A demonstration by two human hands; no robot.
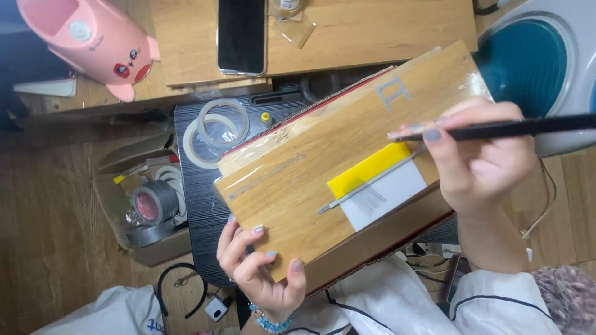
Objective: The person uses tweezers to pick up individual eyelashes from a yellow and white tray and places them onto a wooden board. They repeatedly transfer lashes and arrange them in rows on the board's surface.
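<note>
My left hand [261, 267] grips the near corner of a wood-patterned board [310, 167] wrapped in clear film, holding it tilted over a dark table. On the board lies a yellow and white card [379, 186] with a thin metal tool [366, 186] lying across it. My right hand [478, 155] rests over the board's right side, fingers closed around a long black stick [521, 128] that points right. Under the board, a red-edged cardboard layer [385, 254] shows.
A pink pig-shaped container [93, 43] and a black phone [241, 36] lie on the wooden desk [372, 31]. Tape rolls [214, 130] rest on the dark table [192, 186]; a box with grey duct tape [152, 205] stands left. A white round appliance [546, 62] is at right.
</note>
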